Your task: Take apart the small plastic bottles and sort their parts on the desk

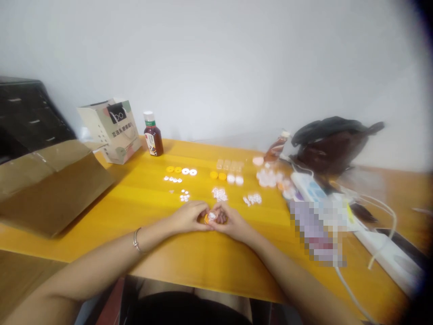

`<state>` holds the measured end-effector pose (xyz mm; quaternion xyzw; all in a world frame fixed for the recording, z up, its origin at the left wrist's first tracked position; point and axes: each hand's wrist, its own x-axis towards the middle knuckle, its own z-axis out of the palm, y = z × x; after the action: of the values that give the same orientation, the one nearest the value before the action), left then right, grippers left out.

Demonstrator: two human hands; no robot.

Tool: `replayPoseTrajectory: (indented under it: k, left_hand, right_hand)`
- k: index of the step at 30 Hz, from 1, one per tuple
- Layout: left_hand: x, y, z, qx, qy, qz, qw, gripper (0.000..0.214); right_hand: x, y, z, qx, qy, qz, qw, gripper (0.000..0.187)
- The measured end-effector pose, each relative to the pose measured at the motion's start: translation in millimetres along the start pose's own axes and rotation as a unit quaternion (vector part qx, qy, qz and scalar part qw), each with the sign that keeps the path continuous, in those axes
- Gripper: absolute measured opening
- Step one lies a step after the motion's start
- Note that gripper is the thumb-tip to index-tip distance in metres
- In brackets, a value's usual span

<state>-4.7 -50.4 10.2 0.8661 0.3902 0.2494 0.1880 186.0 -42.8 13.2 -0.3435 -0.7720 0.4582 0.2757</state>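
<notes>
Hands joined low on centre line: left hand [189,216] and right hand [234,224], fingers curled in, fingertips touching, both pinched shut on one small round piece [211,217]. Held at the yellow worktop [203,266], towards its near edge. Contact with the surface: cannot tell. Bracelet [137,239] on left wrist.

Piece: orange-yellow rim, white middle, a reddish patch beside it under the right fingers. Largely covered by fingers, blurred, finer detail unreadable.

Just beyond the hands: loose clusters of tiny white bits [220,194], lying apart from one another. Behind these, row of four rings [181,170], two yellow then two white, with a short line of white specks [172,179] just below. Further right, two yellow caps [218,175] and two white caps [235,179] in one row. Heap of white and pinkish caps [270,178] beyond that.

Containers:
- clear little cups [230,164], behind the cap row; contents not discernible.
- upright bottle [153,135], back left, white cap, dark red-brown liquid nearly to the neck.
- second bottle [275,149], tilted, near the dark bag [331,142]; brownish content, level unclear.
- paper bag [113,131], standing beside the upright bottle; inside hidden.
- cardboard box [50,185], left edge, flaps spread; inside hidden.

White power strip [311,187] with cable at right.
</notes>
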Motion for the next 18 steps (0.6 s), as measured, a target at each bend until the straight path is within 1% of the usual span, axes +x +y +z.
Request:
replayPoseTrajectory:
  k: [4,6,9,11,13,15,18]
  left_hand:
    - [0.2,2.2,3.0,-0.001,0.012,-0.017,1.000,0.026]
    - [0.2,2.3,5.6,-0.001,0.016,-0.033,0.999,0.024]
    - [0.6,3.3,10.7,0.011,0.035,-0.052,0.998,0.024]
    - [1.2,4.7,13.9,0.022,0.046,-0.056,0.997,0.024]
    - [1.8,6.0,16.3,0.027,0.051,-0.062,0.996,0.025]
    - [2.2,6.5,17.8,0.021,0.047,-0.069,0.996,0.025]
    - [2.8,5.0,18.7,-0.006,0.034,-0.068,0.997,0.024]
  right_hand:
    - [0.2,3.9,4.0,0.012,0.018,-0.002,1.000,0.035]
    - [0.5,5.7,5.3,-0.011,0.034,0.000,0.999,0.037]
    - [1.2,6.1,5.8,-0.131,0.079,0.022,0.988,0.040]
    - [1.6,4.5,6.2,-0.228,0.101,0.037,0.968,0.041]
    - [1.7,1.4,7.5,-0.297,0.105,0.039,0.948,0.042]
    - [1.6,-2.6,9.6,-0.333,0.099,0.034,0.937,0.042]
    - [1.1,-8.3,13.2,-0.355,0.096,0.031,0.930,0.040]
